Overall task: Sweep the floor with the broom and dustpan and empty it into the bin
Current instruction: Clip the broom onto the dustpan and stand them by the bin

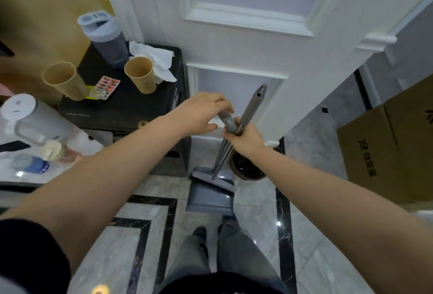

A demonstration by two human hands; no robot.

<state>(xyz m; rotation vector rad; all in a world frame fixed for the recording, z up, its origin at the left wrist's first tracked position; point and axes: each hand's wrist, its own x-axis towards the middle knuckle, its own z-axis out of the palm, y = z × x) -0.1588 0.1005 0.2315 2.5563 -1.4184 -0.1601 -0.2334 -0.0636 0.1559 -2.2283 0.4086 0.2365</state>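
Here, from the head camera, we see our right hand [243, 135] with its fingers wrapped round both grey handles, the broom [251, 108] and the dustpan [209, 197], which stand upright together on the marble floor [257, 204] before the white door [234, 43]. Our left hand [203, 112] curls its fingers over the shorter handle's top. A black bench [131, 104] at left carries two paper cups [140, 74].

a grey marble floor [257, 202] with black stripes is carrying the grey dustpan [209, 200], a brown pot [248, 169] of dark soil and a cardboard box [384, 150]. a black cabinet [131, 104] is holding two paper cups [140, 74], a pill blister [106, 87], white tissue [152, 56] and a grey bottle [105, 38].
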